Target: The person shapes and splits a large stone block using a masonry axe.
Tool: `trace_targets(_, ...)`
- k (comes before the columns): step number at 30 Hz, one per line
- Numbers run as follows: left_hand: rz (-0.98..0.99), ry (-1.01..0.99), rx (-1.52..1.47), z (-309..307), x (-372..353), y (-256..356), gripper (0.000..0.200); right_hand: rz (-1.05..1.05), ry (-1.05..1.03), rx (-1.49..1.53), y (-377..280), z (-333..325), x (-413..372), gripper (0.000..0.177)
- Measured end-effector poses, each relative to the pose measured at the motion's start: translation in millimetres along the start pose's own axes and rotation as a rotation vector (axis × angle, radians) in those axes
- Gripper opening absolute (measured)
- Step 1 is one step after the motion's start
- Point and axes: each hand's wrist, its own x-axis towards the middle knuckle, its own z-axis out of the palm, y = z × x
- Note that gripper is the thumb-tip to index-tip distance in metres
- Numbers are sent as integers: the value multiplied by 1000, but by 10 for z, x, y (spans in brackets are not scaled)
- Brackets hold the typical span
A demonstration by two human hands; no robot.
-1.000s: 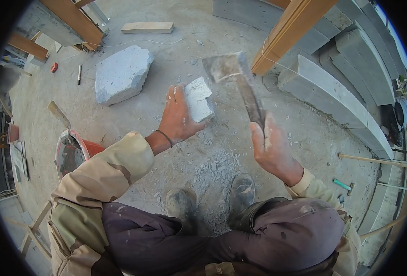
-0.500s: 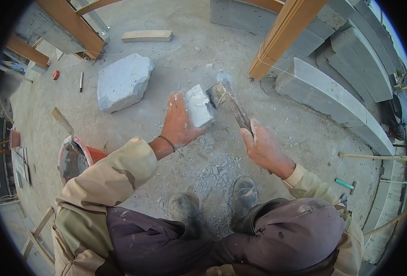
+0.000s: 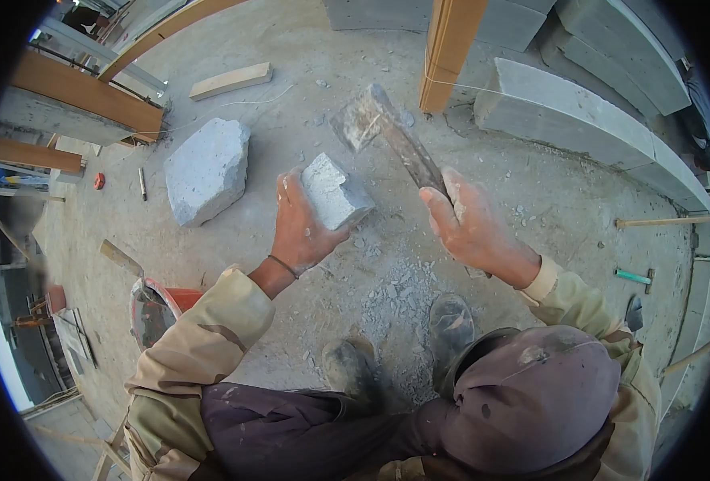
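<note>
Left hand [image 3: 303,220]: centre of frame, palm up. The fingers are curled closed under and around a pale grey rough-cut stone block [image 3: 335,192], with the thumb on its left face. The block sits tilted in the hand, held clear above the dusty concrete floor [image 3: 531,216].

Right hand [image 3: 471,224]: just right of centre. The fingers are wrapped tight round the lower end of a dusty mason's hammer with a dark handle [image 3: 407,148]. The hammer head points to the upper left, just above the block in the frame, and no contact with the block is visible.

Surroundings:
- A scatter of grey stone chips [image 3: 395,289] lies on the floor below the hands, ahead of two dusty boots [image 3: 451,321].
- A large grey broken stone slab [image 3: 206,168] lies left of the left hand.
- A red bucket [image 3: 180,298] stands at lower left, with a trowel [image 3: 122,258] by its rim.
- A wooden post [image 3: 451,48] stands at top centre.
- Long grey concrete blocks [image 3: 579,128] lie at upper right.
- A teal-handled tool [image 3: 634,276] lies near the right edge.
</note>
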Motion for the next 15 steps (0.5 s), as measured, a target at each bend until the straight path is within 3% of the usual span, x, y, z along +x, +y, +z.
trace_targets(2,54,53,7,9,15,-12,108,56,76,346,-342,-310,67,29)
trace_targets(6,25,26,24,5,19,-9,108,1,171,381,-220,-47,-134,29)
trace_targets(8,45,51,22,10,14,4,109,90,-96,80,-27,224,-190,25)
trace_targets(11,-19,24,20,-6,6,62,109,88,-106,224,-112,-43,-68,27)
trace_targets(15,48,40,30,3,17,18,108,-53,120,276,-376,-274,-64,31)
